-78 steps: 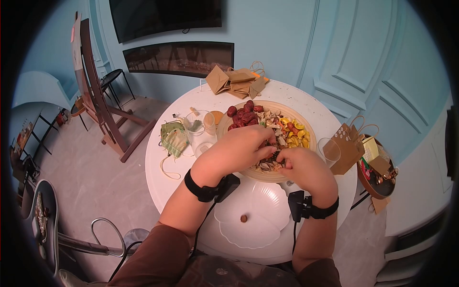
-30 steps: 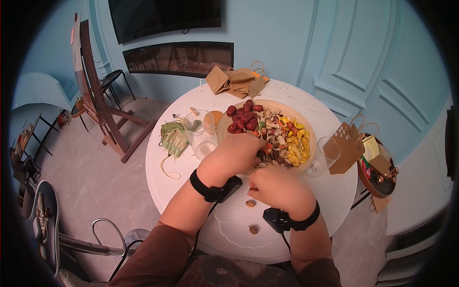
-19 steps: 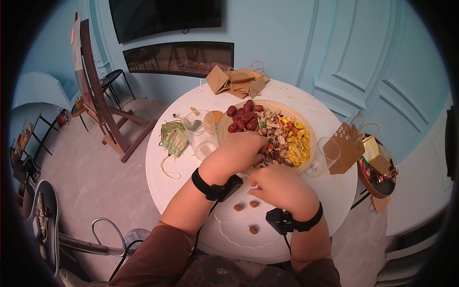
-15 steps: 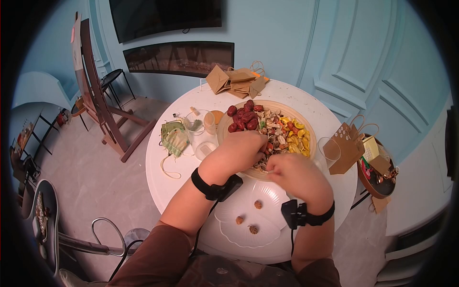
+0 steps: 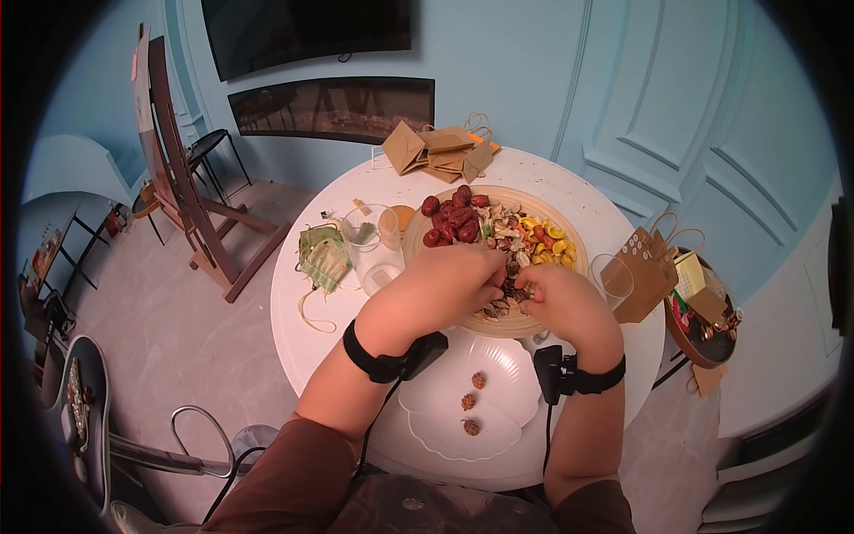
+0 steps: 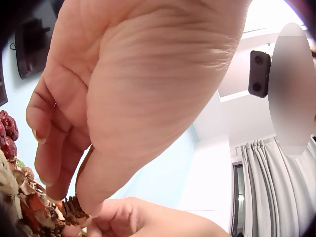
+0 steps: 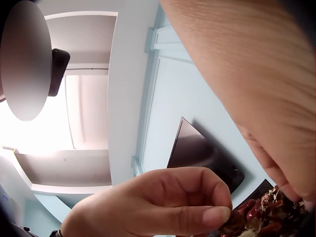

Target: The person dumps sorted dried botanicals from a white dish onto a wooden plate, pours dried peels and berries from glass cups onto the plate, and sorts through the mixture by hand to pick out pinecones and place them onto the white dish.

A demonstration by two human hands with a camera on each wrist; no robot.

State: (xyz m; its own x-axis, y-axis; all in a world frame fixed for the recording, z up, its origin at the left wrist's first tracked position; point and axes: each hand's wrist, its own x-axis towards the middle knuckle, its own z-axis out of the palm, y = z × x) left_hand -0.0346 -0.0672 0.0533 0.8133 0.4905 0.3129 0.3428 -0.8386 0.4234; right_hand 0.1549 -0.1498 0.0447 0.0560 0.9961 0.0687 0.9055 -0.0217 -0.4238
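In the head view, both hands reach into a round wooden tray of dried flowers, red dates and yellow peel pieces. My left hand bends over the heap; in the left wrist view a brown cone lies between its thumb and fingertips. Opposite, my right hand has curled fingers low in the heap; what they touch is hidden. Nearer the body, a white scalloped plate bears three small brown cones in an uneven column.
Clear cups and a green pouch stand left of the tray, a clear cup right. Paper bags lie behind it; another bag stands at the right edge.
My right hand has gone from above the plate back into the tray, beside my left hand. The plate held one cone at first and holds three now; one has shifted right.
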